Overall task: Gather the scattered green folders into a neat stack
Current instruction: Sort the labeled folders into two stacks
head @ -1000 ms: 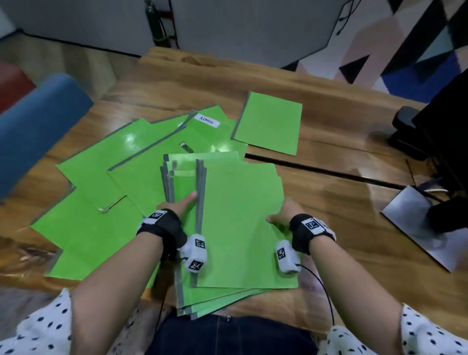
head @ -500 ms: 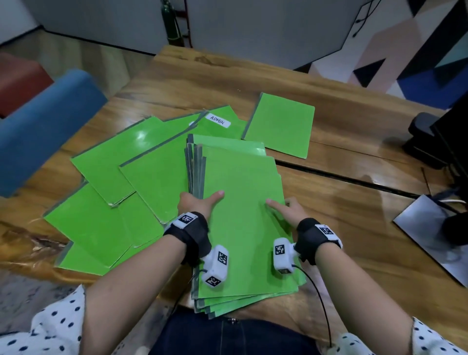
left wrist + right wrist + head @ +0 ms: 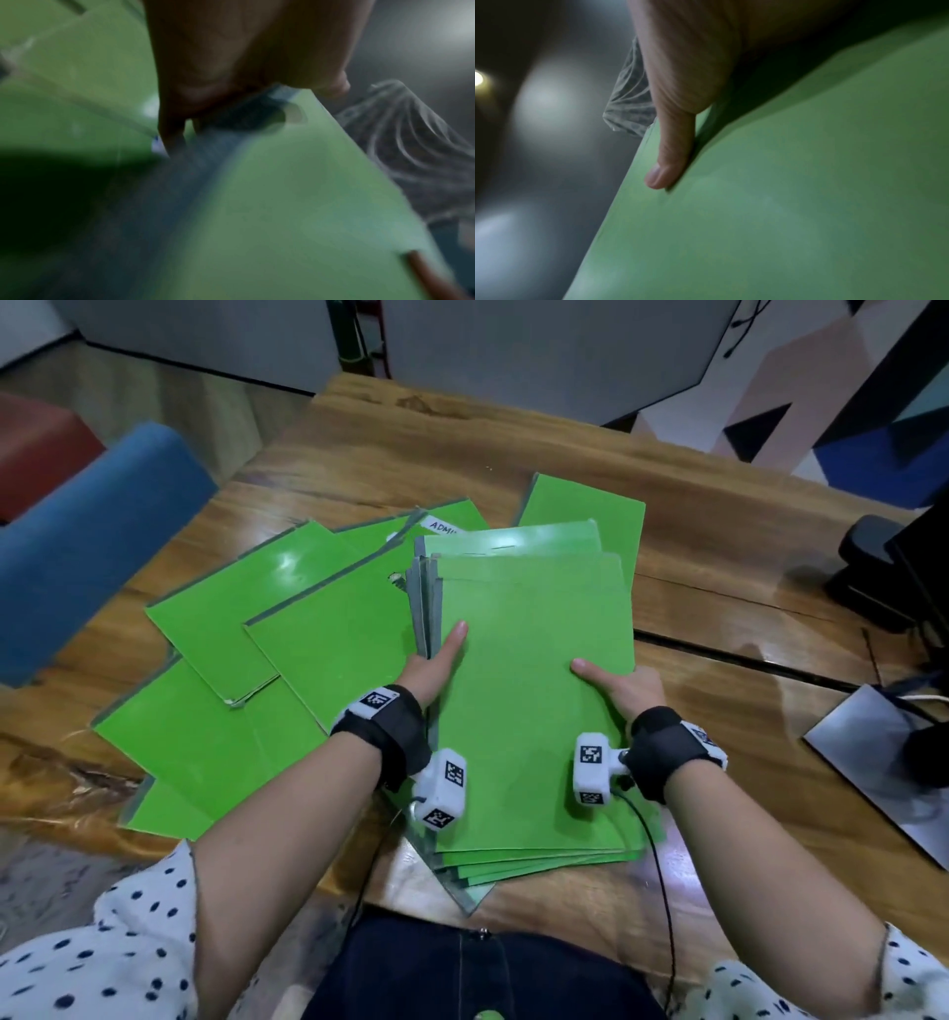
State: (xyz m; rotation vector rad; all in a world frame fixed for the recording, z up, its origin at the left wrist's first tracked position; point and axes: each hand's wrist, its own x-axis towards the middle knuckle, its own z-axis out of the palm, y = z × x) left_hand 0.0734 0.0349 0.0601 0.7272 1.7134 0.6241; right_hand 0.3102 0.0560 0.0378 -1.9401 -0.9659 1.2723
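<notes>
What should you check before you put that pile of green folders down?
1. Both hands grip the pile: ok. The left hand holds the spine side of the held stack, the right hand the opposite edge, thumbs on top.
2. Edges lined up: not ok. The near ends fan out and the far ends step back.
3. Spines on one side: ok, grey spines sit by the left hand.
4. All folders gathered: not ok. Scattered folders lie on the wooden table, and a single folder lies beyond the stack.
5. Grip under the pile: cannot tell, fingers are hidden.
</notes>
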